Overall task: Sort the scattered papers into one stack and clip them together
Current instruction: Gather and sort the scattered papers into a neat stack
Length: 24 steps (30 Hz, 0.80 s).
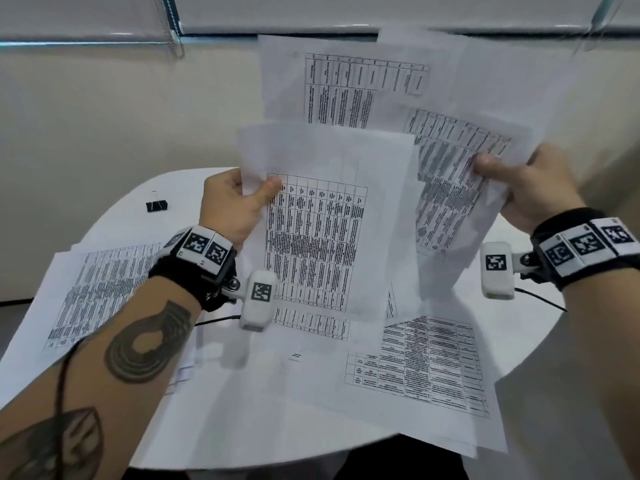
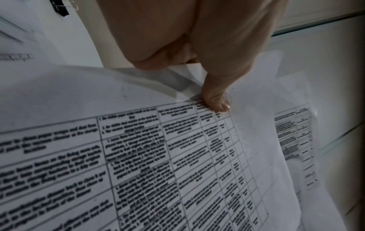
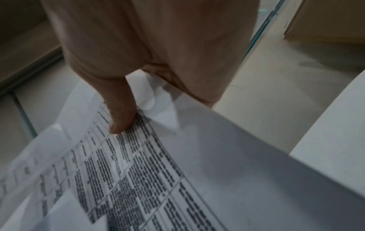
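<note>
My left hand (image 1: 239,199) pinches the left edge of a printed table sheet (image 1: 322,237), held up above the table, thumb (image 2: 215,101) on its face. Raised to the right, my right hand (image 1: 509,185) grips several fanned sheets (image 1: 446,161), its thumb (image 3: 120,118) pressed on the printed side. More printed papers lie loose on the white table: a pile at the left (image 1: 100,289) and sheets at the front right (image 1: 426,365). A black binder clip (image 1: 157,205) sits on the table at the far left, also seen in the left wrist view (image 2: 61,7).
The round white table (image 1: 145,192) ends close to a beige wall behind. Wrist camera cables (image 1: 540,297) hang under both forearms. The table's front edge (image 1: 277,462) is right by my body.
</note>
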{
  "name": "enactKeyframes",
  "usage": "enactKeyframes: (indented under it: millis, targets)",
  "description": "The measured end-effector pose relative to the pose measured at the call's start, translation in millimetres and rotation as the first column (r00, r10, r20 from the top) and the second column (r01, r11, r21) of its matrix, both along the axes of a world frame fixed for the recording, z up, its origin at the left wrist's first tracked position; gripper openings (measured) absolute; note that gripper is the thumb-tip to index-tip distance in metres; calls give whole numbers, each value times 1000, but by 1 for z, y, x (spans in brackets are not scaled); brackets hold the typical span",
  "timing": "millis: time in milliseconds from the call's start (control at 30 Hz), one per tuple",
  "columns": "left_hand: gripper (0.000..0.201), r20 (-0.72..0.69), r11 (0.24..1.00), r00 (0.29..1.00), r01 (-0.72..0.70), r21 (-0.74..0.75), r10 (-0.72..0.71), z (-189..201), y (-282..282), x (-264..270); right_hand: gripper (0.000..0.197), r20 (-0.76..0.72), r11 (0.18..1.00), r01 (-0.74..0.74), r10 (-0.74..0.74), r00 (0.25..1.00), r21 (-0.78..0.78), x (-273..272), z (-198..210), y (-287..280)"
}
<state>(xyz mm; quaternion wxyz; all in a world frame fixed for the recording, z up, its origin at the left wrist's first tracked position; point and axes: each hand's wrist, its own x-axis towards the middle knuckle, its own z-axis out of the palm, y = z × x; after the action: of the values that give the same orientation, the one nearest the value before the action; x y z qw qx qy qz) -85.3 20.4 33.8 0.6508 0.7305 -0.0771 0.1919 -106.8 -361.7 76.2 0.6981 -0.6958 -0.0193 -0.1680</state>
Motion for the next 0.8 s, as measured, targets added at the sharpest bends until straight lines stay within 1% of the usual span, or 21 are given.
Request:
enactKeyframes:
  millis: [67, 100, 167, 200, 233, 300, 333, 400, 433, 500, 567, 600, 667, 733, 767, 800]
  targets:
    - [16, 12, 999, 1000, 22, 39, -22, 4, -7, -2, 34, 34, 999, -51, 51, 998, 15, 1, 7, 12]
    - [17, 8, 998, 1000, 27, 51, -28, 5, -10, -2, 36, 51, 997, -67, 66, 997, 23, 2, 11, 20]
    - [13, 2, 998, 999, 39, 57, -39, 8, -14, -1, 36, 78, 995, -90, 86, 993, 40, 5, 20, 34]
    - [12, 5, 998, 999, 43, 46, -44, 10, -15, -1, 35, 82, 996, -74, 70, 994, 42, 8, 24, 39]
    - [10, 7, 998, 999, 48, 33, -48, 11, -16, -2, 38, 81, 998, -22, 18, 997, 55, 11, 29, 44]
    - [13, 16, 999, 999, 32, 33, -33, 12, -14, -1, 61, 94, 982, 159, -169, 981, 106, 16, 38, 48]
    - [15, 20, 999, 1000, 14, 43, -15, 12, -11, 0, 65, 90, 963, 247, -257, 962, 109, 18, 42, 48]
    - [10, 12, 998, 999, -38, 53, 38, 10, -1, 0, 56, 81, 890, 455, -456, 886, 38, 19, 47, 43]
    - [9, -1, 997, 998, -59, 51, 59, 10, 4, 0, 53, 95, 856, 516, -516, 851, 21, 20, 47, 38]
    - [15, -14, 995, 996, -91, 38, 92, 10, 12, 2, 53, 106, 828, 559, -553, 826, -39, 18, 44, 32]
    - [23, -9, 992, 992, -125, 22, 125, 14, 16, 3, 55, 96, 827, 550, -542, 835, -114, 16, 35, 28]
    - [20, -8, 992, 992, -128, -7, 128, 16, 17, 5, 54, 93, 847, 517, -509, 856, -124, 13, 30, 29]
    - [12, 6, 992, 993, -114, -58, 115, 24, 15, 6, 42, 89, 904, 406, -397, 914, -133, 11, 20, 31]
    - [11, 47, 989, 990, -126, -83, 130, 33, 10, 7, 25, 88, 945, 289, -278, 956, -153, 11, 13, 39]
    - [11, 72, 986, 986, -140, -93, 147, 39, 7, 7, 14, 100, 968, 215, -203, 974, -131, 9, 10, 45]
    - [11, 96, 982, 982, -153, -108, 164, 44, 4, 9, 13, 98, 983, 151, -141, 985, -100, 7, 8, 51]
